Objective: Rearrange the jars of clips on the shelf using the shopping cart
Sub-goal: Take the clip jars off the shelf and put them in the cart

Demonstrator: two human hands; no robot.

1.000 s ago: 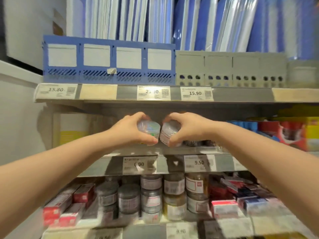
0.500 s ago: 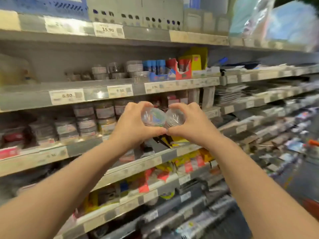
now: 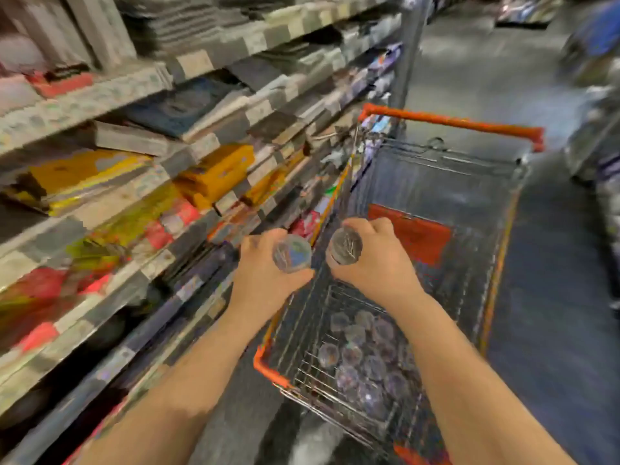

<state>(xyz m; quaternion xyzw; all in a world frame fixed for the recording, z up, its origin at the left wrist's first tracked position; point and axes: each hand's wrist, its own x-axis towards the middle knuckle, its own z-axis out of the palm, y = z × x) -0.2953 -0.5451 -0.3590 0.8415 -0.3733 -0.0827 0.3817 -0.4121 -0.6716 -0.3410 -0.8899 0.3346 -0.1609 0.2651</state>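
Biggest risk first, as a judgement: the grey metal store shelving (image 3: 188, 67), stacked with blurred stationery, fills the view from seven to eleven o'clock. The silver wire shopping cart (image 3: 449, 120) with orange handle and corner trim stands just beside it, from one to five o'clock. The left arm reaches across the cart's near rim, where a knock could loosen the grip. Both hands hold smooth round jars above the basket; released from there, a jar could strike the heap below, crack or pop its lid, and scatter clips through the wire mesh. The picture is smeared, which suggests a quick turn and makes a slip likelier. Now the containers. The cart holds a heap of small clear round plastic jars (image 3: 362, 360) at five o'clock, touching one another on its floor, and a flat red panel (image 3: 412, 234) at two o'clock. At centre, the left hand (image 3: 265, 270) curls its fingers round a clear round jar with coloured contents (image 3: 291, 253). The right hand (image 3: 377, 263) wraps a clear round jar with silvery contents (image 3: 345, 246). The two held jars are near each other but apart.
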